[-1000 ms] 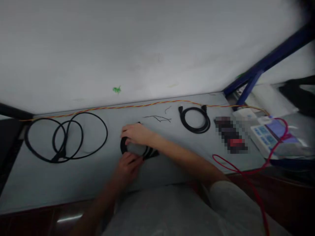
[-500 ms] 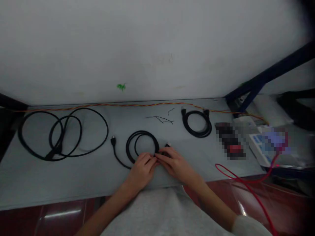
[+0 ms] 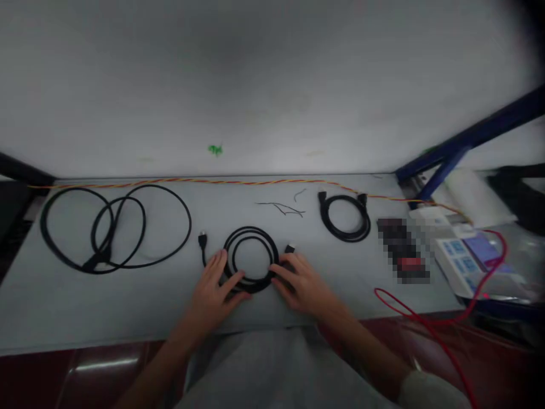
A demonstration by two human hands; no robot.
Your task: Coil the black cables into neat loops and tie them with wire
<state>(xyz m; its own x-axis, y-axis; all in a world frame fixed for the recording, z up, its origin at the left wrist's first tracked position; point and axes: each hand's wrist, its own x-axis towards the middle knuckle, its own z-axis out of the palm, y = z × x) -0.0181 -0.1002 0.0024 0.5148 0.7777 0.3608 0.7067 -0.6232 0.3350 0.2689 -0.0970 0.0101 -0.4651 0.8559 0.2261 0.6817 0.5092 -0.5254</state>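
Note:
A black cable (image 3: 251,229) lies coiled in a few loops on the grey tabletop, close in front of me. One of its plugs (image 3: 203,240) points away from me, left of the coil. Its other plug (image 3: 290,249) pokes out just beyond my right fingers. My left hand (image 3: 217,287) rests on the coil's lower left side, fingers and thumb spread over the loops. At the coil's right side, my right hand (image 3: 298,281) has its fingers closed on the cable; the gripped stretch is partly hidden.
A looser black cable (image 3: 189,218) spreads out at the left. Another neatly coiled cable (image 3: 367,221) lies at the back right, near thin black ties (image 3: 276,204). A twisted red-yellow wire (image 3: 204,181) runs along the wall. Rightward are a blurred-out object (image 3: 402,250), boxes (image 3: 455,255) and a red cord (image 3: 443,341).
My left hand has moved left, away from my right hand, and its fingers have spread over the coil's left side. My right hand stays at the coil's right. The view has shifted slightly.

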